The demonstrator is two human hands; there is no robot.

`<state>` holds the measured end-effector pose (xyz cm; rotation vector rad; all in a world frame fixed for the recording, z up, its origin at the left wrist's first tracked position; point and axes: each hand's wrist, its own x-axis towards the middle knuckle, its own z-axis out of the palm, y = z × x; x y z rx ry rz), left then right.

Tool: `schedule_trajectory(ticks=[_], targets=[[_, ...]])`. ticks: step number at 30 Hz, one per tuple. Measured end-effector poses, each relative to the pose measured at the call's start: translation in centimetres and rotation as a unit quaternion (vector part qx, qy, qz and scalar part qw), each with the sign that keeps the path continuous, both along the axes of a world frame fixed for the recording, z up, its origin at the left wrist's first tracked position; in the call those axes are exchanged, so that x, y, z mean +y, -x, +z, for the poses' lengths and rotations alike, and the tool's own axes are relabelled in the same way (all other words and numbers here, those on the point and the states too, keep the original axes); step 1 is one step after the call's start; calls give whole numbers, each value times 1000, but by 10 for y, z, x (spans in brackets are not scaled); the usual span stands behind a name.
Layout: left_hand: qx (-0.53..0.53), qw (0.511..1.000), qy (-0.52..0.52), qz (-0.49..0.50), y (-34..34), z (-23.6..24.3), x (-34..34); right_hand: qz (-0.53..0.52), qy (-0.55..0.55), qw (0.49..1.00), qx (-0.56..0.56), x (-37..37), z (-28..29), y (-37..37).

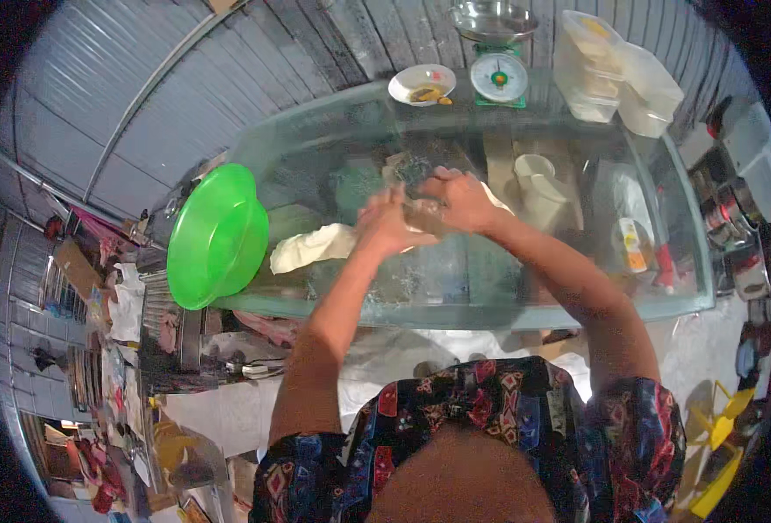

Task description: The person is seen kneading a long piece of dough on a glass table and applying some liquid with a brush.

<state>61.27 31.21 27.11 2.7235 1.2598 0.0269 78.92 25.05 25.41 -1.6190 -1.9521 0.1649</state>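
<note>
A long, pale roll of dough [314, 247] lies on the glass tabletop [315, 292], its left end uncovered. My left hand [388, 228] rests over the dough's middle, fingers spread and somewhat blurred, thumb stretched toward the right. Close beside it, my right hand [465, 202] lies over another part, its fingers apart and pointing left. A bit of pale dough shows past the right hand's far side. Both hands hide the stretch of dough between, and I cannot tell whether it is one piece.
A green plastic basin [215, 240] stands tilted at the table's left edge. Along the back are a white bowl [407, 89] with brownish contents, a dial scale [499, 78] with a metal pan, and stacked clear containers [590, 74]. A white cup-like thing [544, 187] shows right of my hands.
</note>
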Motion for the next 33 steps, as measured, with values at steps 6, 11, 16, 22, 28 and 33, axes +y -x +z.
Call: schedule_trajectory(ticks=[6, 11, 16, 22, 28, 33], targets=[[-75, 995, -65, -15, -8, -67, -7, -57, -36, 987, -149, 1, -58, 14], [-142, 977, -160, -13, -7, -90, -21, -10, -167, 980, -106, -6, -68, 9], [-178, 964, -180, -75, -4, -76, -11, 0, -114, 988, -101, 13, -57, 3], [-99, 994, 49, 19, -19, -51, 19, -7, -56, 996, -67, 64, -59, -6], [-70, 988, 129, 45, -26, -53, 49, -64, 81, 993, -64, 89, -54, -7], [-92, 991, 85, 49, -25, -52, 29, -104, 43, 992, -60, 80, -61, -6]])
